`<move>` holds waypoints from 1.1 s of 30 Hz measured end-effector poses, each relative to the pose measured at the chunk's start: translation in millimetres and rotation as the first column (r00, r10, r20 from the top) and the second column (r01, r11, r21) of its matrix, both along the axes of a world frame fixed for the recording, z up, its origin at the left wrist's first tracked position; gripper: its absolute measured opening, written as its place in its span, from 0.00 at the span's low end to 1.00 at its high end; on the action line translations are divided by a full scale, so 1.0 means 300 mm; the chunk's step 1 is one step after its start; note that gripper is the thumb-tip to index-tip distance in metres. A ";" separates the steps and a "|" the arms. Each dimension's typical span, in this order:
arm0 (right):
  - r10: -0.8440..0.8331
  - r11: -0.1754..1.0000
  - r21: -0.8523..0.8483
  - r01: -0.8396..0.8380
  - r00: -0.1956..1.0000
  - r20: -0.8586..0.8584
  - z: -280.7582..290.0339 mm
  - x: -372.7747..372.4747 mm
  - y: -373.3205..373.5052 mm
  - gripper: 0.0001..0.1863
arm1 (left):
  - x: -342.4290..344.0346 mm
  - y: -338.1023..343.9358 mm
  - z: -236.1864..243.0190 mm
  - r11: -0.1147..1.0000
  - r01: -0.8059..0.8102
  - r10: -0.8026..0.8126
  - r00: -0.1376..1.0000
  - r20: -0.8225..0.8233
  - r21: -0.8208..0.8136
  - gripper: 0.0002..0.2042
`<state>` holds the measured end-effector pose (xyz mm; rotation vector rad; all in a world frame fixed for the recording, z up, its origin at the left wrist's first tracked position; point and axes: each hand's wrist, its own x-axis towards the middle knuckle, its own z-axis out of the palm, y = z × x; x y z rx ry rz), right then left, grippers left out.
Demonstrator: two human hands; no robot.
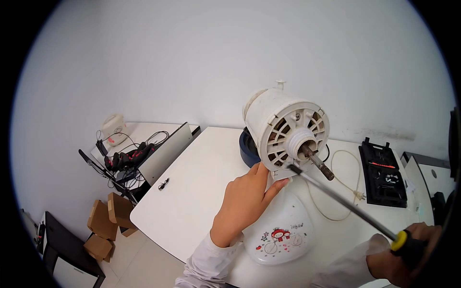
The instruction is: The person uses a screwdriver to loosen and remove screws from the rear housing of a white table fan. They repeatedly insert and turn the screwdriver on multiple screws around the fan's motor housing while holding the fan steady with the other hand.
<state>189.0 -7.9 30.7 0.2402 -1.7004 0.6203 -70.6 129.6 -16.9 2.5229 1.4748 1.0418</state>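
On the right half of the desk: stripped electric-fan head, raised over its glossy white base, threaded shaft pointing to the lower right. Left hand clasping the head's lower edge, fingers partly hidden; right hand wrapped round the handle of a screwdriver, tip overlapping the lower rim, contact impossible to tell. Probably heavy with its motor, stiff, somewhat slippery along the smooth barrel, and fragile at the thin front ribs; best held round the barrel or underneath. Behind, dark-blue rounded container, limiting space; to the right, looped cream power cord, liable to snag, and open black tool case.
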 end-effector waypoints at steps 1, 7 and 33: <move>0.078 0.997 0.017 -0.078 0.997 -0.001 -0.007 -0.017 0.030 0.09 | -0.001 -0.002 0.003 1.000 -0.017 0.017 1.000 -0.017 0.011 0.21; -0.309 0.933 0.113 0.340 0.923 -0.229 -0.037 -0.134 0.023 0.12 | 0.007 -0.007 0.007 1.000 -0.015 0.015 1.000 0.010 0.020 0.22; -0.325 0.944 0.076 0.320 0.943 0.065 0.005 -0.179 0.029 0.15 | -0.002 -0.014 0.017 0.998 0.033 -0.036 0.998 0.045 0.059 0.24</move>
